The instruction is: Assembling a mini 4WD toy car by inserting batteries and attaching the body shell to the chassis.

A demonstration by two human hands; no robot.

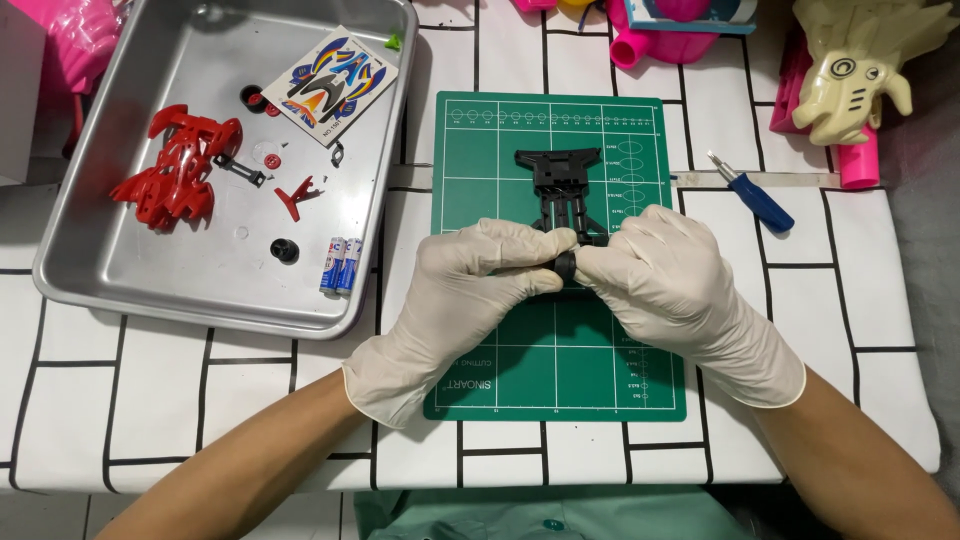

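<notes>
The black toy-car chassis (560, 185) lies on the green cutting mat (500, 340), its long axis running far to near. Its near end sits between both gloved hands: left hand (470, 275) and right hand (670, 280) have fingers clamped on a small black wheel (564, 265) there.

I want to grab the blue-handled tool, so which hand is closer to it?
Right. The right hand sits just lower-left of the blue-handled tool; the left hand is farther across the green mat.

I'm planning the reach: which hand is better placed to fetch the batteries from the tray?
Left, probably. The batteries lie in the tray just beside the left hand; the right hand sits farther off and would have to cross over.
</notes>
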